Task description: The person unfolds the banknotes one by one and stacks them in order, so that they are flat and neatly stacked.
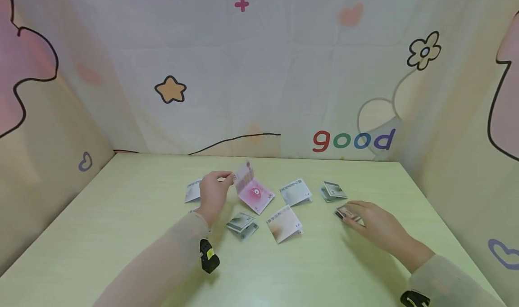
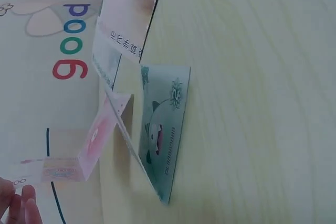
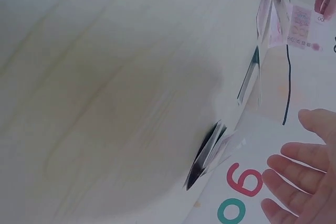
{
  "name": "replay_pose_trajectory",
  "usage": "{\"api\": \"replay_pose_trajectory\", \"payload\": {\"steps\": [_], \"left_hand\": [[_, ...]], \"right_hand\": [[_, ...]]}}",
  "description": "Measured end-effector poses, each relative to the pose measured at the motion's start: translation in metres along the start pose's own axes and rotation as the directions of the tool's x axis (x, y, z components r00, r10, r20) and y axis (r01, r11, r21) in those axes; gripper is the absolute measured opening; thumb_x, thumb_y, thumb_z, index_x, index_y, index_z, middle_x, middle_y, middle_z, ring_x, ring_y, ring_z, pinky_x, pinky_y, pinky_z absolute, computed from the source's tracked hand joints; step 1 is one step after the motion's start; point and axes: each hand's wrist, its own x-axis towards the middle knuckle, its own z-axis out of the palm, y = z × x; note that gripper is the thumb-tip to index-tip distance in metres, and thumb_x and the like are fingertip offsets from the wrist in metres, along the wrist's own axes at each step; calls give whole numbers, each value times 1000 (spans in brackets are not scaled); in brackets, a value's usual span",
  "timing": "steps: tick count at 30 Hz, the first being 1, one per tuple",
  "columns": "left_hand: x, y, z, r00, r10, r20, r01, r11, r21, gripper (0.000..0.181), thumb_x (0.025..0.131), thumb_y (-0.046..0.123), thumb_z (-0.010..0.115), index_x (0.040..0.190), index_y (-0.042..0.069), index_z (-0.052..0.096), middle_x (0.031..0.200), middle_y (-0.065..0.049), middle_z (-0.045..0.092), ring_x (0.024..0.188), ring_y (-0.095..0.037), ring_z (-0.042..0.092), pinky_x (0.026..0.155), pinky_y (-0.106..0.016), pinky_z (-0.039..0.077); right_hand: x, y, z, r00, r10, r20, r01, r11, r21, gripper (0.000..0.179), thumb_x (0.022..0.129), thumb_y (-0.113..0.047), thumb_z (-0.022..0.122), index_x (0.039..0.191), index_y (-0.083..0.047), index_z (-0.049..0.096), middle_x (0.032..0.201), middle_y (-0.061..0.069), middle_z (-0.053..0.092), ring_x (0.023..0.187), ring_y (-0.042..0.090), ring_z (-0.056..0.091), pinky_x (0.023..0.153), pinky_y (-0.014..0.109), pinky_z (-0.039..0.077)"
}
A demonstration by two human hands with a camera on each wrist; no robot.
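Note:
My left hand [image 1: 215,194] pinches one end of a pink paper banknote [image 1: 257,198] between thumb and fingers. That note is creased; its held half stands up while the other half slopes down toward the table. At the right, my right hand [image 1: 379,226] is over a small folded brownish banknote [image 1: 346,212], partly covering it. The right wrist view shows this hand's fingers [image 3: 294,169] extended and spread, with the folded note apart from them. Just right of my left forearm sits a folded green banknote [image 1: 242,225], showing a cartoon face in the left wrist view.
A pale orange-tinted folded note [image 1: 284,225], a blue-grey one [image 1: 296,191] and another green one [image 1: 334,190] lie between the hands and behind. Another bluish note [image 1: 193,191] is partly hidden by my left hand. Printed cloth [image 1: 259,82] walls the pale table [image 1: 300,271].

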Motion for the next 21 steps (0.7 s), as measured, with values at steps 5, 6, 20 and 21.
{"api": "replay_pose_trajectory", "payload": {"steps": [5, 6, 20, 21], "left_hand": [[0, 2, -6, 999, -46, -4, 46, 995, -88, 17, 88, 12, 64, 100, 2, 71, 95, -15, 69, 68, -15, 64, 50, -20, 41], [-1, 3, -7, 998, -57, -4, 57, 993, -100, 17, 88, 12, 64, 100, 2, 71, 96, -15, 68, 68, -15, 64, 52, -20, 45], [-17, 21, -15, 978, -193, 73, 206, 903, -377, 19, 88, 7, 63, 104, -3, 67, 112, -14, 62, 75, -9, 66, 65, -25, 53], [-18, 22, -14, 977, -199, 80, 215, 899, -383, 19, 88, 8, 63, 104, -3, 67, 111, -13, 62, 75, -9, 66, 66, -25, 53]], "right_hand": [[1, -4, 0, 1000, 6, 0, -6, 1000, 24, 41, 88, -26, 64, 119, 0, 61, 118, 20, 59, 109, 40, 54, 87, 55, 43], [1, -5, 0, 1000, 9, 3, -9, 1000, 29, 41, 88, -26, 64, 119, 0, 61, 118, 19, 59, 109, 40, 54, 87, 55, 43], [7, -22, 2, 992, 73, 103, -90, 981, 172, 42, 90, -28, 62, 122, -2, 59, 120, 17, 60, 113, 37, 52, 93, 53, 39], [7, -23, 3, 992, 72, 104, -91, 977, 190, 41, 90, -27, 62, 122, -2, 60, 119, 16, 60, 113, 37, 52, 93, 53, 40]]}}
